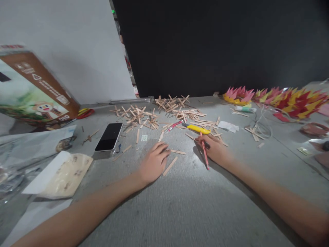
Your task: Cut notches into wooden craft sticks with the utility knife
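Observation:
My left hand (153,163) rests on the grey table (195,206), fingertips touching a short wooden stick (178,151); another loose stick (170,166) lies just to its right. My right hand (215,148) grips a thin red pen-like tool (205,156) that points back toward me. A yellow utility knife (198,129) lies just beyond that hand. Piles of crossed wooden sticks (140,118) and more crossed sticks (180,107) spread across the far middle of the table.
A phone (109,137) lies face up at left, by a paper packet (63,175) and plastic bags. A brown printed box (33,91) leans at far left. Pink, red and yellow paper flowers (280,97), a glue stick (244,109) and a white cord (262,125) sit at right.

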Tool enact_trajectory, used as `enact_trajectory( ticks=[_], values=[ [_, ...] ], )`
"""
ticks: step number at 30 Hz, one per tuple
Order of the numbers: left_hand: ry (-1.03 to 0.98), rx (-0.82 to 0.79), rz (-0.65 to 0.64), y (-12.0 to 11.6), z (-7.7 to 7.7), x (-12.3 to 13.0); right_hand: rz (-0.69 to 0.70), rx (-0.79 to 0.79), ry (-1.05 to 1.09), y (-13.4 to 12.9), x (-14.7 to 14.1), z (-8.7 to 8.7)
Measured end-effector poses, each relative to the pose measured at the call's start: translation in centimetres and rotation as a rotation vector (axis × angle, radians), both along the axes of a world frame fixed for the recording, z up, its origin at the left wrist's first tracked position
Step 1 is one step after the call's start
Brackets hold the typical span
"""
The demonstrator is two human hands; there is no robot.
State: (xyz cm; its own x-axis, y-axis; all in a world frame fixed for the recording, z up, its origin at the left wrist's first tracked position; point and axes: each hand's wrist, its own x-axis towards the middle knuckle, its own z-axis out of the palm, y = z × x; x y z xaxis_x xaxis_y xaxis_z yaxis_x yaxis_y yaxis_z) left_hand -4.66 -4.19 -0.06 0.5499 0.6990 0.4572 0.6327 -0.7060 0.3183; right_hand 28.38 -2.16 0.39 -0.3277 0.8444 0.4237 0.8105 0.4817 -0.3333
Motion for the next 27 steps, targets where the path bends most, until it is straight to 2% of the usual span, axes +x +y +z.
enact_trajectory(
  ticks=[7,10,12,16,21,27],
  values=[
    [-0.077,0.009,-0.032,0.0,0.2,0.2,0.186,-0.030,0.107,-0.5,-0.2,0.3],
    [-0.091,-0.012,0.006,0.0,0.5,0.3,0.231,-0.039,0.120,-0.6,-0.3,0.3],
    [-0.082,-0.014,0.030,0.1,0.6,0.3,0.274,-0.060,0.123,-0.6,-0.3,0.4],
    [-0.110,-0.049,0.000,0.4,0.6,0.3,0.358,-0.127,0.125,-0.7,-0.5,0.7],
    [-0.143,-0.147,0.033,0.5,1.0,0.4,0.357,-0.090,0.135,-0.7,-0.6,0.6],
    [-0.140,-0.183,0.082,0.6,0.7,0.2,0.272,-0.081,0.131,-0.7,-0.3,0.4]
  ],
)
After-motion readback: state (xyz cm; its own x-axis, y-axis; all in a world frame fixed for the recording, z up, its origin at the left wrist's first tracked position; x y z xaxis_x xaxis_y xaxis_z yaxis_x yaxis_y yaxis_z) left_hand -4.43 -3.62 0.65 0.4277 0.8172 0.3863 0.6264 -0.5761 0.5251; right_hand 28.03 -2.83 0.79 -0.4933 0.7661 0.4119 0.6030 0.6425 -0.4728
